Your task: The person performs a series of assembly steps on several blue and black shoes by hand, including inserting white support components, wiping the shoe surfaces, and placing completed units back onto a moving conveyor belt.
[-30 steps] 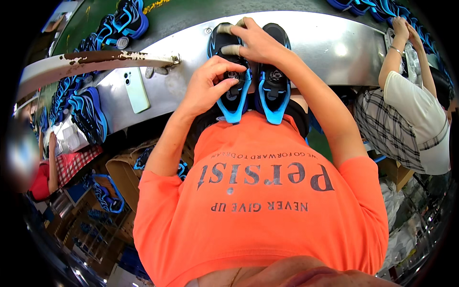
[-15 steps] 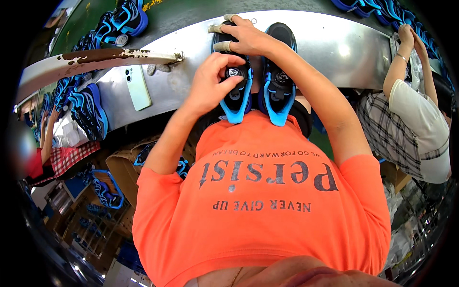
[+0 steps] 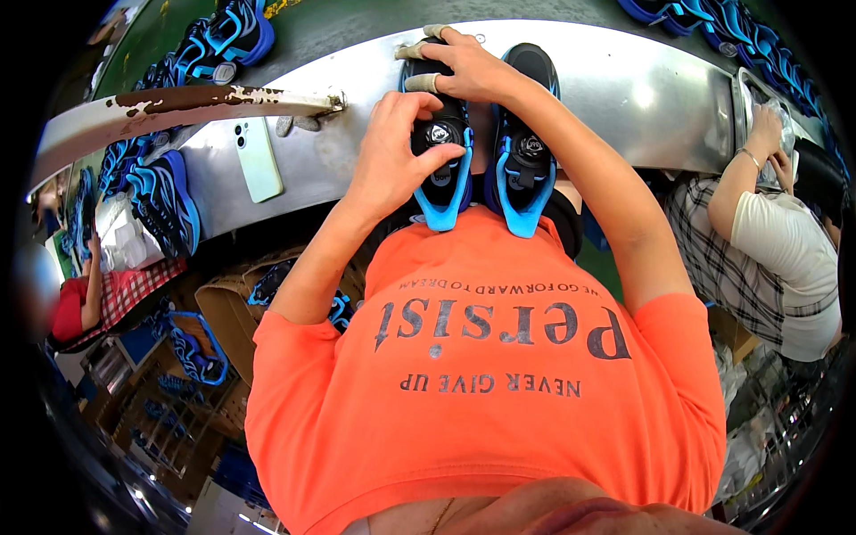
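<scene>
Two black shoes with bright blue trim stand side by side on the metal bench, heels toward me. Over the toe of the left shoe [image 3: 453, 114], my right hand [image 3: 468, 71] is wrapped, with pale covers on several fingertips. My left hand [image 3: 392, 143] is at that shoe's near left side, thumb and fingers apart around a round dial [image 3: 440, 134] on its tongue. The thumb reaches across the blue collar, and nothing is seen between the fingers. Untouched, the right shoe [image 3: 526, 134] has a similar dial.
A pale green phone [image 3: 259, 160] lies on the metal bench [image 3: 615, 98]. A chipped white bar [image 3: 192, 105] crosses the left side. More blue-and-black shoes [image 3: 165, 205] sit at left and along the far line. Co-workers sit at left and right [image 3: 767, 232]; a cardboard box [image 3: 227, 312] stands below.
My left thumb and fingers have spread wider apart at the dial. My right hand stays over the toe. At right, the co-worker's arms have come lower and nearer.
</scene>
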Available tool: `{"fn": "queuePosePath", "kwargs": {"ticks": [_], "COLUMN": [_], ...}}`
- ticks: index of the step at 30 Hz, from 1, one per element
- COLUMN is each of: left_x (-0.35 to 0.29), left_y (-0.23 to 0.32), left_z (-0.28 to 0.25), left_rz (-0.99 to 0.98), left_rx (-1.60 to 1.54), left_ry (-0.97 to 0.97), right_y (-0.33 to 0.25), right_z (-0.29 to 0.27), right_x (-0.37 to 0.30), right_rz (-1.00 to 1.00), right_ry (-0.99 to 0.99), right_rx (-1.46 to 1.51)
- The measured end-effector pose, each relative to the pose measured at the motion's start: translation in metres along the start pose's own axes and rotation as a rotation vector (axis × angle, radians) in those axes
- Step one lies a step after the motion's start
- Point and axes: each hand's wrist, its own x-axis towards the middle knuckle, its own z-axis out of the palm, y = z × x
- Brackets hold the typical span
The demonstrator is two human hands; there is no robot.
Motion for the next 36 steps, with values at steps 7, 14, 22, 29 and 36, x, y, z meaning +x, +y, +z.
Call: {"fn": "queuePosePath", "kwargs": {"ticks": [7,14,22,29,36], "left_x": [0.006,0.004,0.031,0.014,0.03], "left_y": [-0.019,-0.023,-0.05,-0.048,-0.053], "left_z": [-0.015,0.0,-0.03,-0.007,-0.031], "left_rz": [-0.012,0.0,0.07,0.203,-0.116], "left_rx": [-0.256,-0.008,-0.371,-0.217,-0.672], "left_ry": [-0.237,-0.016,-0.552,-0.24,-0.56], "right_y": [-0.001,0.002,-0.001,0.0,-0.008], "right_z": [0.0,0.003,0.004,0.006,-0.009], "right_x": [0.002,0.001,0.002,0.001,-0.004], "right_rz": [-0.014,-0.005,0.001,-0.006,0.014], "right_ry": [-0.006,-0.002,-0.022,0.008,-0.003], "right_rx": [-0.012,0.001,-0.023,-0.032,-0.039]}}
